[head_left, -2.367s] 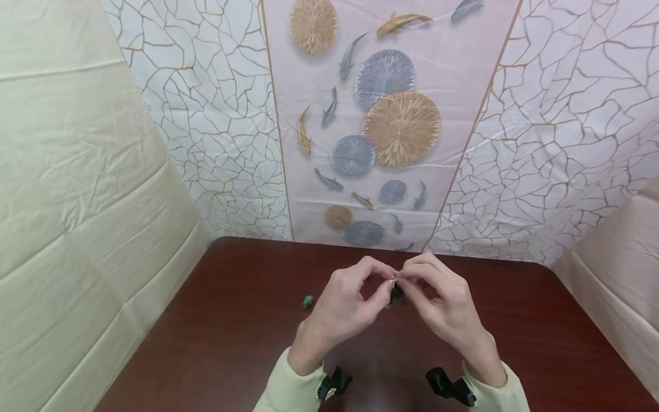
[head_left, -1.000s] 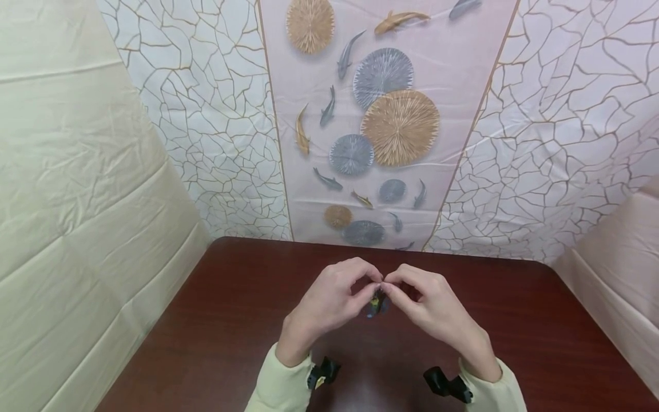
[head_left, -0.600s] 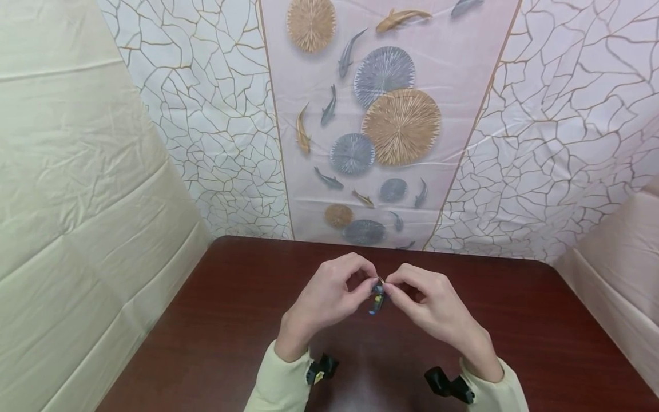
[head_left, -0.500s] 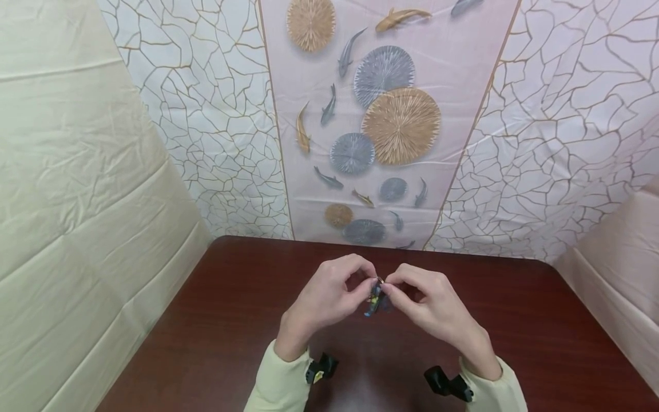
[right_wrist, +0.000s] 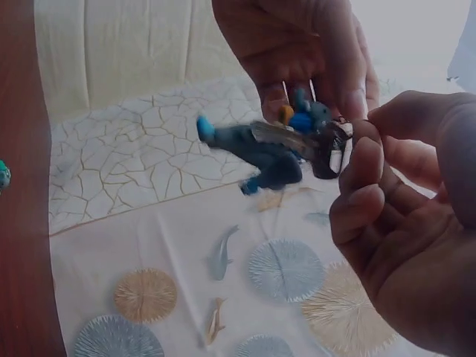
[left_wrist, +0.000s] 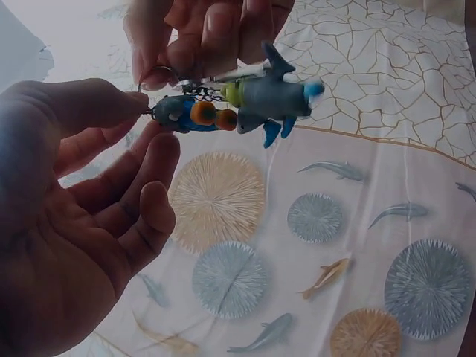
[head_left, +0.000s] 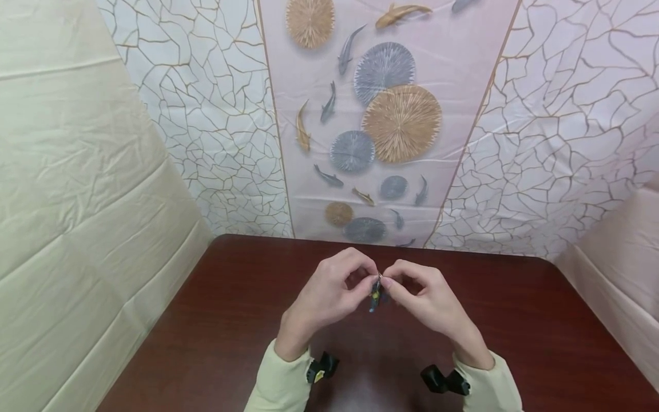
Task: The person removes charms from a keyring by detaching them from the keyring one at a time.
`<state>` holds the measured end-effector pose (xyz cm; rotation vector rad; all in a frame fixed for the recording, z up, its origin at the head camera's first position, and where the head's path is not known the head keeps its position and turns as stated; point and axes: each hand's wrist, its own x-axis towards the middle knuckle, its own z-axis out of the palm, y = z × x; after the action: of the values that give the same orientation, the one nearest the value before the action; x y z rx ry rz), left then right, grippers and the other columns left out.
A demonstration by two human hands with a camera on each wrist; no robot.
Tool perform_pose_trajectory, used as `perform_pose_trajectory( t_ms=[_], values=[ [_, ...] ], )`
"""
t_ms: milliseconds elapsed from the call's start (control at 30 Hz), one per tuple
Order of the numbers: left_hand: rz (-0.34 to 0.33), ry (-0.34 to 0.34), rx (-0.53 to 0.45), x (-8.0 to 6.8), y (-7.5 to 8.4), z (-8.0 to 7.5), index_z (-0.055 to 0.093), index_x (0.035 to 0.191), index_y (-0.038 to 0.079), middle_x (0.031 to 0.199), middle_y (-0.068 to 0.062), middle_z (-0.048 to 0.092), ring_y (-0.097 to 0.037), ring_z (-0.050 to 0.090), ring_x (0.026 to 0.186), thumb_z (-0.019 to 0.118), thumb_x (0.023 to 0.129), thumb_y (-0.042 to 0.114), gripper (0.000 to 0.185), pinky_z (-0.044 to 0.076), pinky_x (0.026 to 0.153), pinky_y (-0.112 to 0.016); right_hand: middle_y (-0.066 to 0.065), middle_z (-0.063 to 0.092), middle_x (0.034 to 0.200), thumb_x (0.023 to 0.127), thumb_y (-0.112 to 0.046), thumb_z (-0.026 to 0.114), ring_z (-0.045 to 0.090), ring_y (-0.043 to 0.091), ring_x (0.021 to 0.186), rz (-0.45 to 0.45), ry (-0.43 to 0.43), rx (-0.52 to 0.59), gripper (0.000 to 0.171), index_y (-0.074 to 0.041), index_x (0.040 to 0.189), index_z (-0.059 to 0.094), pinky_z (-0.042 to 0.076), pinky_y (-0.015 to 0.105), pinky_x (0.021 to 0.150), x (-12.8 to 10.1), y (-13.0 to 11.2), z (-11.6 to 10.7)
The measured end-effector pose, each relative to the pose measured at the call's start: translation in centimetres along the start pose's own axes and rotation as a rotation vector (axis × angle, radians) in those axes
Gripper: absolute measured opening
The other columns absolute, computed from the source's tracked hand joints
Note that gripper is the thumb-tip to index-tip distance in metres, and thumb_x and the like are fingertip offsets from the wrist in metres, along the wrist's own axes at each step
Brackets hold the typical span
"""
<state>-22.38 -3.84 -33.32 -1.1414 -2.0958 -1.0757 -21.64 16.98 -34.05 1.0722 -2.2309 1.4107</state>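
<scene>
My left hand (head_left: pixel 329 292) pinches the end of a small grey-and-blue figure charm (left_wrist: pixel 172 111) with orange balls, seen in the left wrist view. My right hand (head_left: pixel 424 294) faces it, thumb and finger pinching the metal key ring (left_wrist: pixel 160 70). A short chain (left_wrist: pixel 202 91) and a grey shark-like charm (left_wrist: pixel 275 97) with bright blue tips hang beside the small figure. In the head view the hanging charms (head_left: pixel 374 296) show below the touching fingertips. Whether the small charm's loop is on the ring is hidden by the fingers.
Both hands are above a dark red-brown table (head_left: pixel 231 320). A small green thing (right_wrist: pixel 4 175) lies on it at the left edge of the right wrist view. Patterned cloth (head_left: pixel 401 123) with fish hangs behind, and pale cloth (head_left: pixel 77 200) at the left.
Both hands have shifted left since the oldest frame, and the left hand now covers the small green thing in the head view. Lately the right hand rose slightly; the charms swing a little.
</scene>
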Motion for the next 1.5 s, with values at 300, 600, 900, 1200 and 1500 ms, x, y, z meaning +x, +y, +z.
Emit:
perform_pose_trajectory(
  t_ms=[300,600,900,1200,1500],
  values=[
    [-0.05,0.021,-0.003,0.1,0.1,0.0,0.066,0.092,0.01,0.085,0.003,0.065,-0.003,0.054,0.073,0.066,0.09,0.007,0.004,0.048,0.061,-0.02,-0.003,0.057,0.07,0.088,0.01,0.063,0.052,0.004,0.059,-0.135,0.077,0.029,0.02,-0.01,0.089,0.068,0.044,0.019,0.051,0.2,0.2,0.8],
    [-0.034,0.024,0.016,0.2,0.6,-0.3,0.067,0.094,0.01,0.088,0.001,0.067,-0.004,0.056,0.076,0.067,0.089,0.005,0.007,0.051,0.065,-0.022,-0.005,0.058,0.071,0.087,0.005,0.067,0.051,0.003,0.057,-0.036,0.116,-0.009,0.018,-0.013,0.09,0.066,0.044,0.019,0.049,0.2,-0.3,1.0],
    [-0.092,0.033,-0.01,0.2,0.3,-0.4,0.067,0.093,0.011,0.086,0.003,0.067,-0.003,0.055,0.074,0.066,0.091,0.008,0.004,0.048,0.063,-0.018,-0.006,0.057,0.073,0.086,0.008,0.067,0.05,0.003,0.061,-0.137,0.075,0.024,0.02,-0.011,0.09,0.069,0.04,0.019,0.046,0.3,-0.2,1.0],
    [-0.048,0.038,-0.007,0.1,0.4,-0.1,0.067,0.093,0.01,0.086,0.002,0.067,-0.003,0.055,0.074,0.068,0.089,0.006,0.006,0.046,0.065,-0.013,-0.005,0.059,0.071,0.09,0.0,0.066,0.053,0.006,0.055,0.032,0.126,-0.031,0.014,-0.014,0.093,0.067,0.045,0.021,0.049,-0.1,-0.6,1.1],
    [-0.054,0.056,0.003,0.1,0.6,-0.1,0.068,0.094,0.011,0.09,0.002,0.068,-0.004,0.057,0.078,0.068,0.09,0.007,0.006,0.047,0.067,-0.014,-0.002,0.064,0.073,0.087,0.004,0.068,0.055,0.002,0.06,-0.001,0.133,-0.017,0.016,-0.012,0.092,0.068,0.045,0.019,0.049,-0.1,-0.8,1.2]
  ],
)
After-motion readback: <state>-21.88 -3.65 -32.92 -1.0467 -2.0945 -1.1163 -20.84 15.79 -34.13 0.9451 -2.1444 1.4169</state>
